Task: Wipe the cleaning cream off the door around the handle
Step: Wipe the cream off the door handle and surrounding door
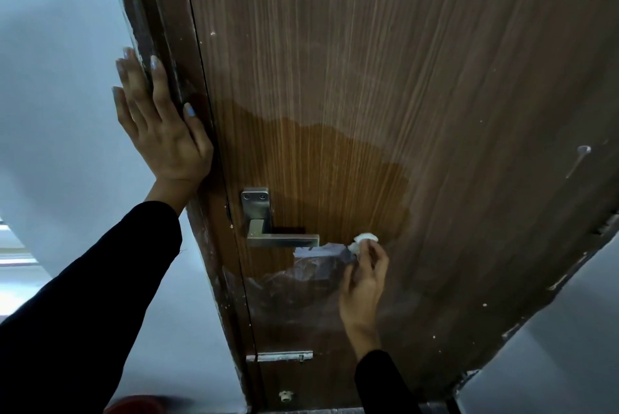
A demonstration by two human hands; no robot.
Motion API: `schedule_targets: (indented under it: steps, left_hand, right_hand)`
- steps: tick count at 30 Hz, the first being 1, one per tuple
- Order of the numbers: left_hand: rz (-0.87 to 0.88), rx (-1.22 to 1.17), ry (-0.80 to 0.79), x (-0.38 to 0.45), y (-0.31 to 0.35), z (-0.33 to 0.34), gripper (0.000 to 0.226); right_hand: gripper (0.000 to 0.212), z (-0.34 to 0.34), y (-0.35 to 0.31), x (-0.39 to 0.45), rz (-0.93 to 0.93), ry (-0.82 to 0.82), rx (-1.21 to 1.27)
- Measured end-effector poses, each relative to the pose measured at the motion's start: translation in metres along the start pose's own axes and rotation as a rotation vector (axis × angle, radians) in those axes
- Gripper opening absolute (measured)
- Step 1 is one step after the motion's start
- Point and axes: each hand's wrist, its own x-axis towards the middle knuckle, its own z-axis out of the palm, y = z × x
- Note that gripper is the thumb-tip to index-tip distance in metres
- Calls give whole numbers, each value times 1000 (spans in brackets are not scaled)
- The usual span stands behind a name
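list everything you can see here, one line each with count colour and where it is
door: one, brown wood grain, fills the middle and right; a darker clean patch above the handle
door frame: one, dark brown, scuffed, left of the door
handle: one, silver lever on a plate, left part of the door
cream smear: one patch, whitish, just under the handle
wad: one, white, against the door right of the handle
bolt: one, silver, low on the door
wall: pale grey, left
red thing: one, bottom left, unclear
left hand: flat on the frame, black sleeve
right hand: pinches the wad, black sleeve
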Motion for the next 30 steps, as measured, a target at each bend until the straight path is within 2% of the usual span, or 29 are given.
schedule_targets:
  steps: [3, 5, 9, 13, 16, 18, 21, 24, 26, 28, 30]
  left_hand:
    - [5, 9, -8, 1, 0, 0, 53]
    - [3, 14, -12, 0, -1, 1, 52]
    - [2, 18, -6, 0, -2, 2, 52]
    - [9, 11, -2, 0, -1, 2, 53]
    - [15, 13, 9, -1, -1, 3, 52]
    - [14, 17, 5, -1, -2, 3, 52]
    - [12, 20, -6, 0, -2, 1, 53]
    - [4, 13, -14, 1, 1, -1, 52]
    - [3, 15, -23, 1, 1, -2, 53]
    - [5, 12, -24, 1, 1, -2, 52]
    - [6, 16, -19, 1, 1, -1, 52]
  right_hand:
    - [53, -1, 8, 1, 107, 49, -121]
    - [55, 4, 1, 5, 87, 79, -107]
    - [60, 17, -3, -15, -17, -80, -196]
    - [61, 14, 8, -33, 104, -82, -281]
    - [66, 14, -3, -22, 214, 7, -297]
    - [70, 19, -19, -20, 141, 19, -327]
    - [73, 29, -36, -36, 8, -51, -309]
    - [74, 35, -37, -47, 123, -106, -87]
    - [75, 36, -35, -40, 176, -44, -77]
    - [73, 38, -37, -33, 137, 23, -123]
    - [71, 44, -42, -33, 44, 7, -194]
